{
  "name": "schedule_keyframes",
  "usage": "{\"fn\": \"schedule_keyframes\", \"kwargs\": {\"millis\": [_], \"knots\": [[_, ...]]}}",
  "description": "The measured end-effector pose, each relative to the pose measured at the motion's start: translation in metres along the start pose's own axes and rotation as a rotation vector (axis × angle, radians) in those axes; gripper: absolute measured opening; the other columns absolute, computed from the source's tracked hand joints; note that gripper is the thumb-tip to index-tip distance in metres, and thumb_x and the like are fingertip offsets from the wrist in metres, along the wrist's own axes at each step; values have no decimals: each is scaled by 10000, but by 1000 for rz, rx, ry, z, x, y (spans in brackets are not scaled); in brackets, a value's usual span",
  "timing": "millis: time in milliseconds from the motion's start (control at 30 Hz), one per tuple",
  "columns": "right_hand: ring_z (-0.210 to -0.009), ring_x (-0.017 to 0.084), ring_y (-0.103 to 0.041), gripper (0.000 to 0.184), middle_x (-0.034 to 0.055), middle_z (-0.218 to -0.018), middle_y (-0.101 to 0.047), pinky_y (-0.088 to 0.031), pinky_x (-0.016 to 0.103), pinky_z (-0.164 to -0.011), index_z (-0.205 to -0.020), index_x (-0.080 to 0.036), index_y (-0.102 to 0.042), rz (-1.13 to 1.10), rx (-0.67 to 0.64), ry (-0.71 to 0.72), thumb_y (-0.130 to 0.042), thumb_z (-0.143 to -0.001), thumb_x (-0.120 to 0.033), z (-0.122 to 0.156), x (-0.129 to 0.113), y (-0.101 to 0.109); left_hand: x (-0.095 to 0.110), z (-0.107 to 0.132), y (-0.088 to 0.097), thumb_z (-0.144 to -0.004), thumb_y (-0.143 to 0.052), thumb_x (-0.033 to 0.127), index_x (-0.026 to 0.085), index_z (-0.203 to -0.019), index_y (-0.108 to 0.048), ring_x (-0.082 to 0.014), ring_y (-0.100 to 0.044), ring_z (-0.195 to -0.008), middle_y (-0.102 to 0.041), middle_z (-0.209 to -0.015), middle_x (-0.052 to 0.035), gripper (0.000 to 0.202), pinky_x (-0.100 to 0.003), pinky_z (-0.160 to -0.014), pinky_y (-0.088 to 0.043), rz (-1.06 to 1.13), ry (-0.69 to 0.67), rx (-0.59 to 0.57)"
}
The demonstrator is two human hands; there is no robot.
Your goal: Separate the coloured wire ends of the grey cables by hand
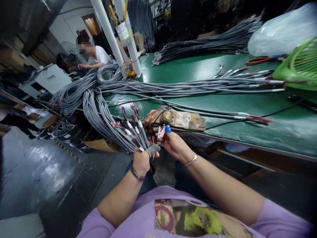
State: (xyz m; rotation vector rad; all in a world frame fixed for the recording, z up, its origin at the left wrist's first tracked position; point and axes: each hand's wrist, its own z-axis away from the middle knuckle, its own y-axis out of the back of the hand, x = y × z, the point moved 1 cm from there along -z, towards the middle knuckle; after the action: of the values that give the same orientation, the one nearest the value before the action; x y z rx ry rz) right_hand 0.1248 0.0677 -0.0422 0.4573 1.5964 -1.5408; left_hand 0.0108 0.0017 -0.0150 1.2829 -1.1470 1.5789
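Note:
My left hand (142,161) is closed around the end of a bundle of grey cables (119,135). White sleeves and stripped, coloured wires (133,114) fan out above this fist, and its thumb has a grey wrap. Close by on the right, my right hand (175,145) pinches a small pink tool (161,133) whose exact kind I cannot make out. A blue cover (168,129) sits on a digit of that hand. The tool is beside the coloured wire ends at the left thumb; whether it touches them is unclear.
Long grey cables (153,86) lie across the green table (247,132). A wooden block (183,119) rests along the front edge. Black cables (203,48), a plastic bag (284,31) and a green basket (300,66) stand farther back. Beyond white posts (106,26) sits another person (100,55).

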Motion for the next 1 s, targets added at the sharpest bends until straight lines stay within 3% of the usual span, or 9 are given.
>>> {"fn": "schedule_keyframes", "kwargs": {"millis": [100,233,467,567,733,933,1000], "knots": [[-639,128,-545,387,7,-706,-646,-435,274,-623,-754,-196,-676,-178,13,-76,-717,-676,-573,-4,1,-3,-3,-2,-1,-591,-755,293,128,-534,-637,-99,-518,-395,-591,-456,-6,210,-211,-406,-369,7,18,11],[-637,122,-546,357,-3,-694,-653,-439,262,-627,-739,-192,-674,-239,40,-89,-742,-668,-535,-5,1,-5,-3,-4,-4,-597,-748,271,126,-532,-628,-99,-516,-387,-585,-448,-3,199,-214,-412,-389,1,32,-4],[-620,128,-561,466,26,-730,-668,-456,259,-596,-797,-206,-680,-249,-44,-186,-553,-776,-653,3,-2,-2,-4,3,1,-604,-757,266,134,-514,-611,-96,-516,-396,-583,-449,2,216,-213,-418,-387,8,-4,50],[-630,124,-574,429,31,-759,-674,-476,254,-599,-793,-209,-676,-217,-78,-194,-555,-796,-621,5,-7,-2,-4,8,4,-620,-754,274,143,-512,-609,-90,-506,-403,-578,-446,10,223,-213,-429,-382,30,-79,81],[-611,100,-555,289,0,-713,-643,-486,230,-605,-790,-192,-675,-146,-37,-110,-722,-721,-469,5,-7,-2,-3,11,2,-641,-738,269,150,-510,-617,-83,-495,-401,-586,-456,13,214,-219,-449,-395,67,-138,169],[-606,115,-541,459,18,-689,-643,-464,254,-609,-736,-188,-676,24,53,101,-607,-737,-642,4,5,3,-6,6,-5,-651,-730,273,148,-477,-608,-84,-486,-401,-571,-440,7,247,-220,-437,-376,36,-138,212],[-613,117,-546,455,20,-694,-652,-461,253,-609,-736,-190,-684,25,40,95,-617,-729,-640,3,6,3,-8,4,-6,-653,-730,276,148,-483,-611,-79,-474,-394,-569,-441,9,244,-217,-426,-359,34,-117,220]]}}
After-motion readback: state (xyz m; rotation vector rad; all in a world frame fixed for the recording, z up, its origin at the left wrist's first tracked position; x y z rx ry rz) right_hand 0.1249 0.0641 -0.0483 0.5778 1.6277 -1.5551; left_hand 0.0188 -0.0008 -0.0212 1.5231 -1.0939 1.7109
